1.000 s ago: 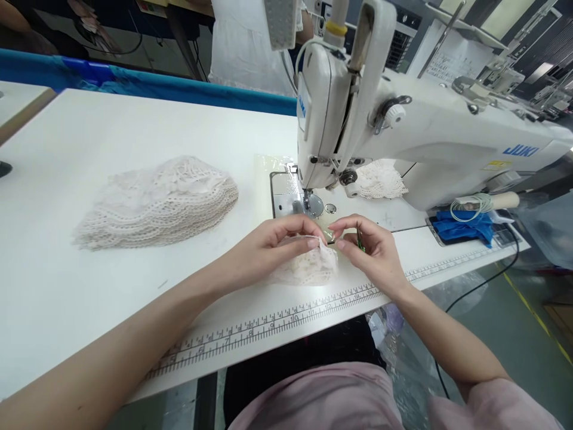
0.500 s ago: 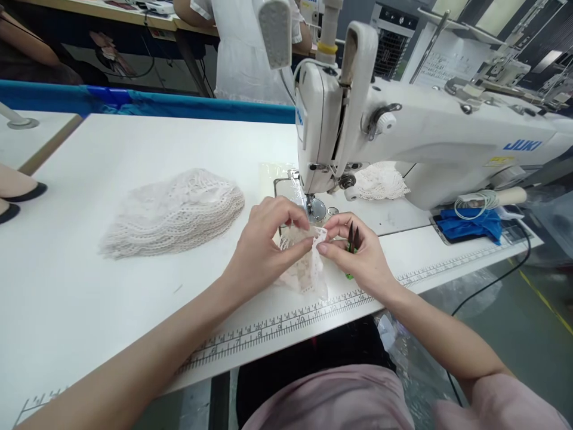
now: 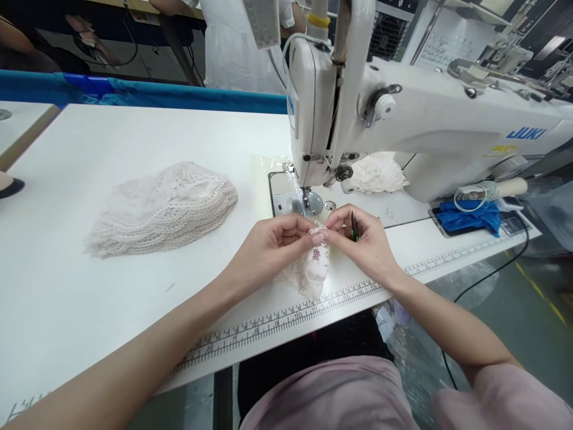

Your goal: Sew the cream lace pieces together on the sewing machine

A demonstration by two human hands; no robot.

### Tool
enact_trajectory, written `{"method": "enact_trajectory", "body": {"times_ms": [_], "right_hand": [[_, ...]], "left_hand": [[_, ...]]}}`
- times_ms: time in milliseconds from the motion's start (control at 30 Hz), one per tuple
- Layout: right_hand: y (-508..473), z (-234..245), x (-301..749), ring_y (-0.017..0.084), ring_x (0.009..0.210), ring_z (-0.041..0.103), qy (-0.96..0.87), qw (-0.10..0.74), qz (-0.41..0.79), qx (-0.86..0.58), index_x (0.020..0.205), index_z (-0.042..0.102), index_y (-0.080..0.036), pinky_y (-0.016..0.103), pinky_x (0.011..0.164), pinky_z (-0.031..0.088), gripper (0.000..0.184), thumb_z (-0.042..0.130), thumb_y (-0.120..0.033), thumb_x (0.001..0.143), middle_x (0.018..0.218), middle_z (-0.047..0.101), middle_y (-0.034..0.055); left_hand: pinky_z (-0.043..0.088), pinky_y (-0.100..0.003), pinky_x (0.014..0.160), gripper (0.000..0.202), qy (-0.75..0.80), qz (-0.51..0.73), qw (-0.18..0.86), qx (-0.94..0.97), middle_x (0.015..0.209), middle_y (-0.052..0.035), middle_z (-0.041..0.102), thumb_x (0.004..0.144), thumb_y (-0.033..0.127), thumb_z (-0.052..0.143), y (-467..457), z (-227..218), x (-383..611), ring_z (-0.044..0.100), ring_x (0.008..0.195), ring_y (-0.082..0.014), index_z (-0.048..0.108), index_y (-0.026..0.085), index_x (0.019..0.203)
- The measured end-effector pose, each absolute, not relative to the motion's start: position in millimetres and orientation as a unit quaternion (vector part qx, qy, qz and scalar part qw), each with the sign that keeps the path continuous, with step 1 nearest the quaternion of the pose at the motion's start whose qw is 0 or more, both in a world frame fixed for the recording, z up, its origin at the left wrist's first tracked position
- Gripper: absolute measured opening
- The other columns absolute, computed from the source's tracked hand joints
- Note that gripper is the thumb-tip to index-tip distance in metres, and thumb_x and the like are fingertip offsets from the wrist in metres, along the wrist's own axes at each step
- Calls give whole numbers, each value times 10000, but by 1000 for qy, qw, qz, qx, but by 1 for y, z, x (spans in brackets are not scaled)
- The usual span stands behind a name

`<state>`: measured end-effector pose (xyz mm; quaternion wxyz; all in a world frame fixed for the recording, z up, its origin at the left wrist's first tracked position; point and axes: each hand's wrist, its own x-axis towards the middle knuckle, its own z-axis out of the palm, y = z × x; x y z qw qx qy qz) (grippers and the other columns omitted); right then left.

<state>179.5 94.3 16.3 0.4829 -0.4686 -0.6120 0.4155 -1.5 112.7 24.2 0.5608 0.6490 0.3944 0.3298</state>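
Observation:
My left hand [image 3: 268, 245] pinches the top edge of a small white lace piece [image 3: 310, 269] that hangs down over the table, just in front of the needle plate [image 3: 286, 200]. My right hand [image 3: 364, 242] pinches the same edge from the right, fingertips meeting the left ones. It also carries small dark thread snips [image 3: 353, 226] tucked in its palm, blades pointing up. The white sewing machine [image 3: 425, 131] stands right behind both hands.
A stack of white lace pieces [image 3: 163, 206] lies on the white table [image 3: 89, 286] to the left. More lace [image 3: 378, 174] sits under the machine arm. Blue cloth [image 3: 468, 216] and a coiled cord lie at the right. A printed ruler [image 3: 286, 313] runs along the front edge. A person in white stands behind.
Both hands have drawn closer together on the lace edge, and the piece hangs more bunched and folded than a second ago. The snips stay in my right hand.

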Motion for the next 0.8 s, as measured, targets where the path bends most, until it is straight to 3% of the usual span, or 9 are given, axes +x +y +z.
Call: {"method": "enact_trajectory", "body": {"times_ms": [133, 667, 800], "right_hand": [[96, 15, 183, 83, 580, 451, -616, 471, 423, -470, 780, 629, -203, 240, 505, 368, 232, 767, -387, 743, 697, 589, -33], [97, 18, 189, 73, 578, 454, -652, 429, 413, -469, 788, 633, -174, 209, 527, 374, 166, 702, -324, 805, 654, 560, -44], [96, 24, 196, 96, 670, 512, -723, 371, 328, -481, 998, 631, -186, 222, 586, 418, 172, 637, -251, 839, 808, 603, -14]], "left_hand": [[434, -226, 576, 279, 417, 331, 543, 649, 690, 7, 634, 822, 469, 645, 114, 23, 0, 526, 609, -97, 706, 197, 838], [422, -190, 575, 177, 405, 323, 584, 625, 715, 19, 643, 795, 360, 700, 116, 23, -1, 514, 611, -69, 707, 188, 834], [432, -187, 591, 174, 406, 323, 594, 615, 715, 19, 645, 789, 355, 707, 117, 21, -1, 526, 624, -69, 713, 190, 846]]}}
